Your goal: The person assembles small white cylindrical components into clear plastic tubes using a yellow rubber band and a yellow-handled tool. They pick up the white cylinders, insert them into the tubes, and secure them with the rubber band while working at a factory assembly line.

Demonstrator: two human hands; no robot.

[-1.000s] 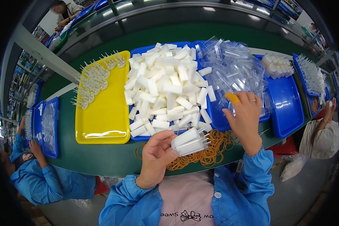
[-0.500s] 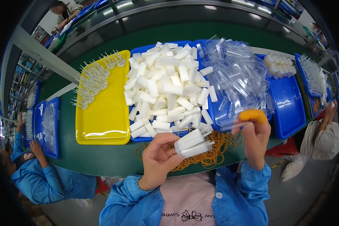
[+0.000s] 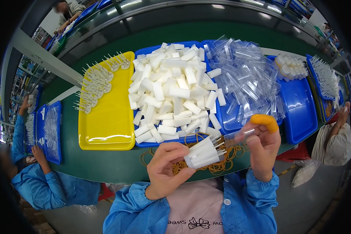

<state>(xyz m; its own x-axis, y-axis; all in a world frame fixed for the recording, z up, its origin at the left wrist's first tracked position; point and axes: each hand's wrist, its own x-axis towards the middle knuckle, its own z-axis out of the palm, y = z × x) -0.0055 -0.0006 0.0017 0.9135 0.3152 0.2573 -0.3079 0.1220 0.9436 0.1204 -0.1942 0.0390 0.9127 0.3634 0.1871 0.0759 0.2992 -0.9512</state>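
My left hand [image 3: 165, 165] grips a bundle of white foam pieces with clear plastic around them [image 3: 202, 154]. Thin white sticks jut from the bundle's right end. Between the thumb and fingers of my right hand [image 3: 263, 154] is a clear plastic sleeve [image 3: 236, 136], held tilted just right of the sticks; whether it touches them I cannot tell. An orange finger cot [image 3: 264, 121] covers one finger of that hand. Beneath and behind the bundle, brown rubber bands [image 3: 222, 165] lie in a loose heap, partly hidden.
A blue tray heaped with white foam blocks [image 3: 169, 89] stands ahead, beside a heap of clear sleeves [image 3: 243, 82]. Left is a yellow tray [image 3: 105, 128] bearing white stemmed parts [image 3: 95, 84]. At right, a blue tray [image 3: 300, 109] holds finished-looking bundles [image 3: 290, 67]. Co-workers sit on both sides.
The bundle has shifted slightly right and turned, showing more stick ends. My right hand has lowered a little, and its sleeve now shows clearly near the sticks.
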